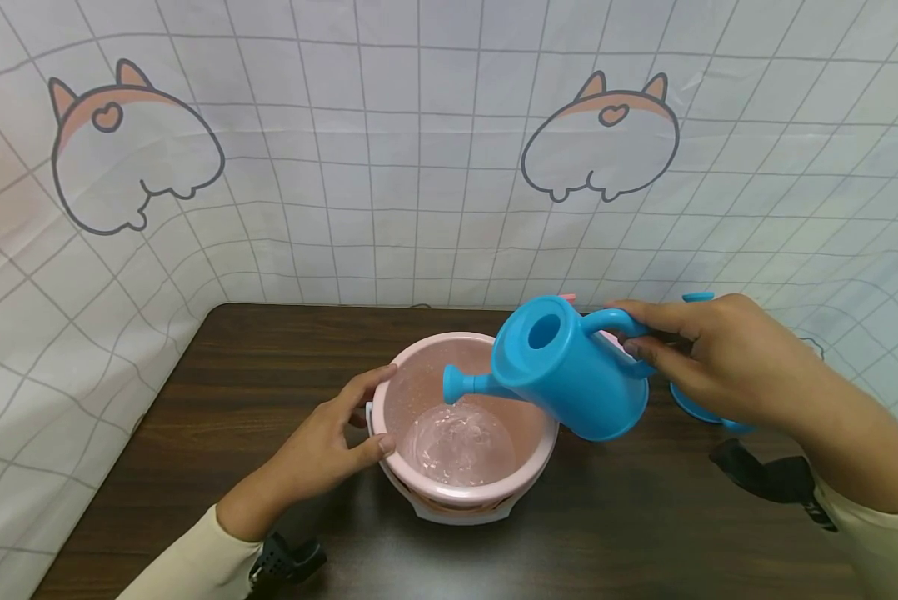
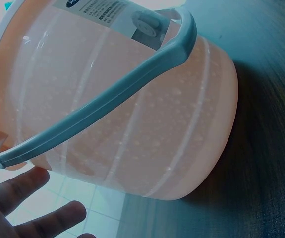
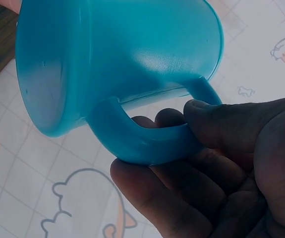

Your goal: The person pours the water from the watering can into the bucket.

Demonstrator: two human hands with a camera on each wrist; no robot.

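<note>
My right hand (image 1: 726, 358) grips the handle of a blue watering can (image 1: 580, 375), fingers and thumb around it in the right wrist view. The can is tilted left, its sprinkler head (image 1: 456, 383) over a pink bucket (image 1: 464, 492). Inside the bucket, rippling water (image 1: 460, 446) lies below the spout. On the bucket's left side, my left hand (image 1: 321, 442) touches the rim with index finger and thumb. The left wrist view shows its other fingers (image 2: 55, 218) extended beside the bucket's wall, below the lowered grey carrying handle (image 2: 97, 111).
Behind my right hand stands another blue object (image 1: 692, 404), mostly hidden. A pink item (image 1: 567, 297) peeks out behind the watering can. The dark wooden table (image 1: 254, 375) meets a white grid-patterned curtain (image 1: 389, 208) at its back and left.
</note>
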